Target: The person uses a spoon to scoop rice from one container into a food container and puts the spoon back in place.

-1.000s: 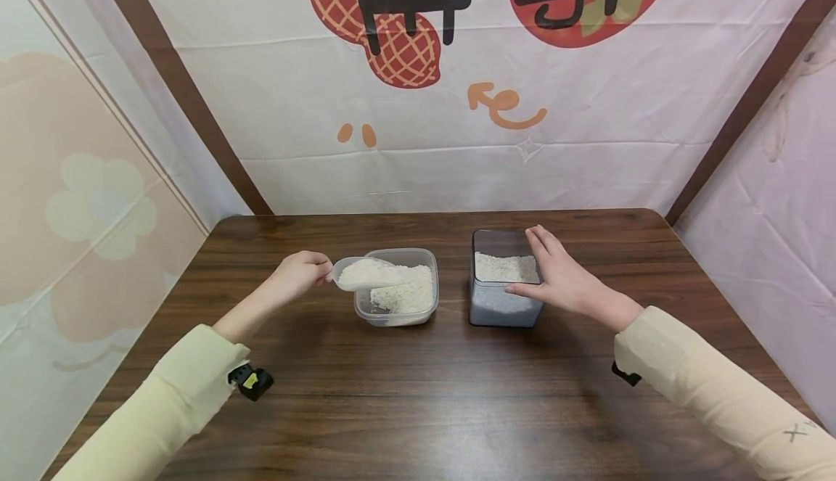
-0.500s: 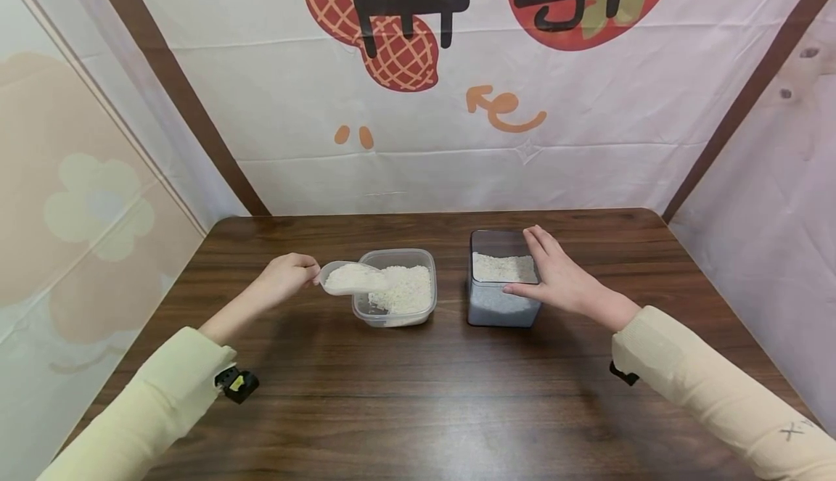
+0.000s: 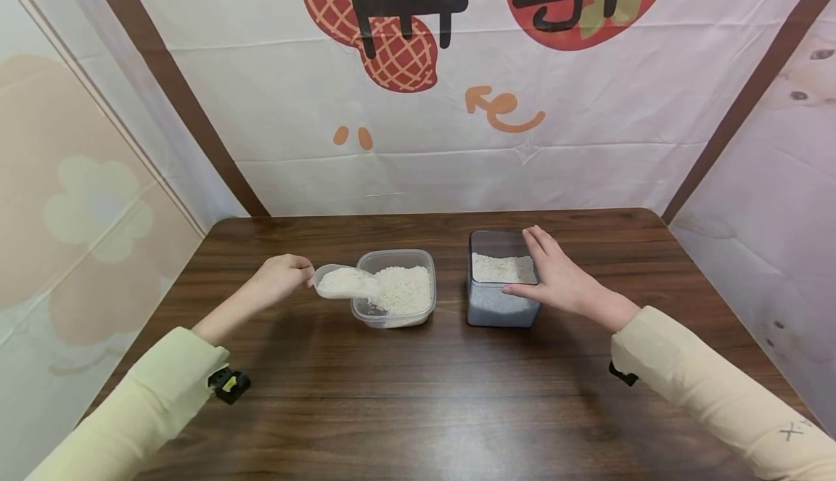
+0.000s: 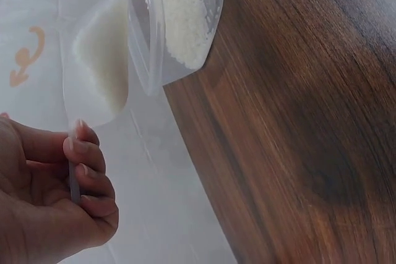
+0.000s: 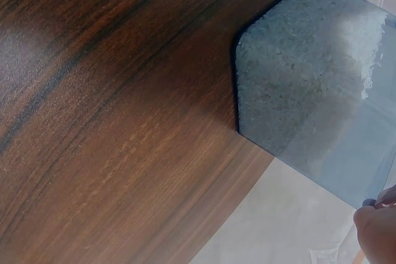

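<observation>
- Scoop (image 4: 79,98): thin translucent plastic, rounded bowl, slim handle, held above table height.
- Clear tub (image 3: 395,318): see-through plastic, squarish, rounded corners, pale rim.
- Dark bin (image 3: 503,310): smoky blue-gray transparent plastic, taller and boxier, sharper corners, dark edging.
- Table (image 3: 418,408): dark brown woodgrain, streaky, slightly glossy. Backdrop (image 3: 294,183) behind it: creased white sheet with printed shapes.
- Sleeves (image 3: 702,387): pale, cuffed, soft-looking knit at my wrists.
- Vs a second ago: I've drawn the scoop to my left, so less of its bowl overlaps the tub; only the front end now sits over the tub's left rim. Can't tell if it touches.
- My left hand (image 3: 284,276) went left with it. Fingers and thumb clamped on the handle.
- My right hand (image 3: 562,276) hasn't shifted noticeably. Thumb and fingers spread apart across the bin's right side: thumb along the near rim, fingers at the far right.
- Scoop load: heaped white rice (image 3: 405,289), smooth mound.
- Tub: same rice, uneven pile, bare patch at the near left.
- Bin, right of the tub and apart from it: rice partway up, slanted surface, looks bluish through the wall.
</observation>
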Action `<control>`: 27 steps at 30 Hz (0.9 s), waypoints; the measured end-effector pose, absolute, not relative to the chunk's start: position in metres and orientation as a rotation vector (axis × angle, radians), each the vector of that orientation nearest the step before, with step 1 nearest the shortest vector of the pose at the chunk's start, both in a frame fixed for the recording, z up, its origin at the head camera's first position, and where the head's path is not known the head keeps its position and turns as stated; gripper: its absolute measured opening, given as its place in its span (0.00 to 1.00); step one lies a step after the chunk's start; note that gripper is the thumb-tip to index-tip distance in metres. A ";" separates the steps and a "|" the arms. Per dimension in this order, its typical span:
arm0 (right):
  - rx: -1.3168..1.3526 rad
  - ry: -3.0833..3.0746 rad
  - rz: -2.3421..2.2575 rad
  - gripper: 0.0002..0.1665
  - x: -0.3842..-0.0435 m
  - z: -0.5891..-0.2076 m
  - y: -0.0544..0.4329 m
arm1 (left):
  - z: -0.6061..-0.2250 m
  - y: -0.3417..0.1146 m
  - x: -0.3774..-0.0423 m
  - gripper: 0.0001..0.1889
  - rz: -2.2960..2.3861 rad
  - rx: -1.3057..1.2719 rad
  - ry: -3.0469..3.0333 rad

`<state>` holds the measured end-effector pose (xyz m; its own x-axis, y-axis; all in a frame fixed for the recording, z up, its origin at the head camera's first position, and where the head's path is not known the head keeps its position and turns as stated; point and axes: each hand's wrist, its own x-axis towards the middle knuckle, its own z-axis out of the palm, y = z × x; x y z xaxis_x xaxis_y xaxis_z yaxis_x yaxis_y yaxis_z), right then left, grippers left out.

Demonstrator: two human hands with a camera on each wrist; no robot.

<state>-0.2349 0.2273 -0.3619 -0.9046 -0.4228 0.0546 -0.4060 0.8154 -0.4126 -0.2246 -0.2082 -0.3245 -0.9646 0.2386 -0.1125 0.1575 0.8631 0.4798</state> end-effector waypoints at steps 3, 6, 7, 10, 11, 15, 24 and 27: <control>-0.671 2.954 -0.658 0.65 -0.234 -0.362 0.227 | -0.324 -0.209 -0.224 0.13 0.704 0.306 2.866; -0.675 2.964 -0.659 0.65 -0.234 -0.363 0.228 | -0.325 -0.209 -0.224 0.13 0.697 0.309 2.866; -0.677 2.968 -0.660 0.65 -0.234 -0.363 0.228 | -0.325 -0.209 -0.224 0.13 0.693 0.311 2.868; -0.682 2.974 -0.663 0.65 -0.234 -0.363 0.228 | -0.325 -0.209 -0.223 0.14 0.674 0.315 2.872; -0.684 2.974 -0.664 0.65 -0.234 -0.363 0.228 | -0.325 -0.210 -0.223 0.14 0.669 0.314 2.870; -0.681 2.971 -0.669 0.66 -0.233 -0.364 0.228 | -0.325 -0.210 -0.223 0.14 0.653 0.321 2.865; -0.666 2.970 -0.657 0.66 -0.232 -0.363 0.228 | -0.322 -0.210 -0.222 0.13 0.603 0.343 2.890; -0.665 2.966 -0.655 0.66 -0.232 -0.362 0.227 | -0.320 -0.209 -0.222 0.13 0.586 0.345 2.898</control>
<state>-0.2319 0.2274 -0.3625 -0.9080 -0.4147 0.0594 -0.4012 0.8199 -0.4085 -0.2219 -0.2095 -0.3199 -0.9597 0.2565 -0.1147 0.1917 0.8962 0.4001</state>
